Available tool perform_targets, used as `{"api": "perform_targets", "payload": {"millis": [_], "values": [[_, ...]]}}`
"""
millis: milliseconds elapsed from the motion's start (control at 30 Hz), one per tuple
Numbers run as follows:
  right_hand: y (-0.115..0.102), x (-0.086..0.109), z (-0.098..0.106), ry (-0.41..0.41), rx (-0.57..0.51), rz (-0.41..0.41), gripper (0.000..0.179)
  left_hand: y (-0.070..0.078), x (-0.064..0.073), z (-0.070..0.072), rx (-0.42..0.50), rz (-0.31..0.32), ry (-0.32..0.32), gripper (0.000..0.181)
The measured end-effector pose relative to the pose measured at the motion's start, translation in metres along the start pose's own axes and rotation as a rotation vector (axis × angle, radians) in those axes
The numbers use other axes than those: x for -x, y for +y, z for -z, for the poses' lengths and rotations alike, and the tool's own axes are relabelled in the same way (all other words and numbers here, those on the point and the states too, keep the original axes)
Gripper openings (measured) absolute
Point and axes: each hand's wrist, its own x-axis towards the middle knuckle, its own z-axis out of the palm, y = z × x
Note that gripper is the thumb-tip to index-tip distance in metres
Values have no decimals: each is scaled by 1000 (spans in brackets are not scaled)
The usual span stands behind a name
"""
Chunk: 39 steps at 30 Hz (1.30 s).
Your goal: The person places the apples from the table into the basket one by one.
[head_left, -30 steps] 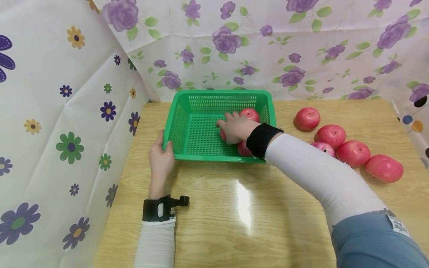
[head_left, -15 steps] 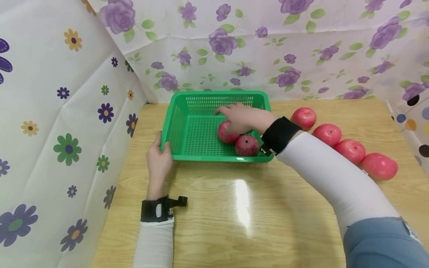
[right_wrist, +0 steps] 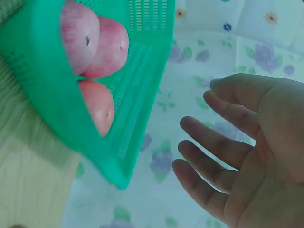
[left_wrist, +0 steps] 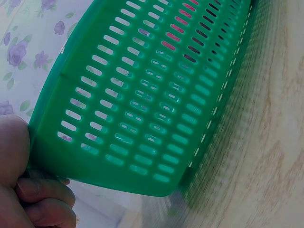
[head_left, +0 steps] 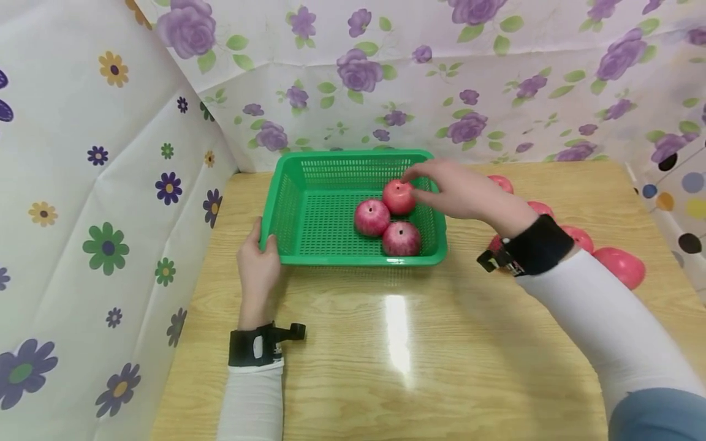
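Observation:
A green slotted plastic basket (head_left: 342, 260) stands on the wooden table. My left hand (head_left: 258, 269) grips its left rim; in the left wrist view, curled fingers (left_wrist: 47, 209) show at the basket's corner. Inside the basket's right half sit three red apples: a streaky one (head_left: 372, 217) in the middle, a brighter one (head_left: 399, 196) behind it, and a dark streaked one (head_left: 401, 239) in front. My right hand (head_left: 460, 190) hovers over the right rim, holding nothing. The right wrist view shows its fingers (right_wrist: 204, 185) spread and slightly bent, apart from the basket.
Several more apples lie on the table to the right, among them one at the far end (head_left: 620, 266) and one at the back (head_left: 502, 182), partly hidden by my right arm. Flower-patterned sheets (head_left: 309, 55) rise behind and to the left of the table.
My right hand has let go of an apple in the basket, lifted and moved right, past the rim. Three apples now show fully there. My left hand keeps its grip.

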Motion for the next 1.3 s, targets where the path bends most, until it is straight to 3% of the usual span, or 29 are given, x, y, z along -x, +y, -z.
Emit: {"api": "perform_targets", "payload": {"millis": [167, 533, 967, 1300], "values": [[21, 31, 0, 83, -30, -43, 32, -1, 1, -1, -2, 3, -1, 53], [63, 98, -4, 183, -102, -162, 32, -2, 1, -4, -19, -8, -5, 52], [107, 184, -13, 255, -196, -458, 44, -3, 0, -2, -24, 6, -5, 52], [151, 237, -22, 416, -187, -662, 51, -2, 0, -2, -16, -24, 4, 52]]}}
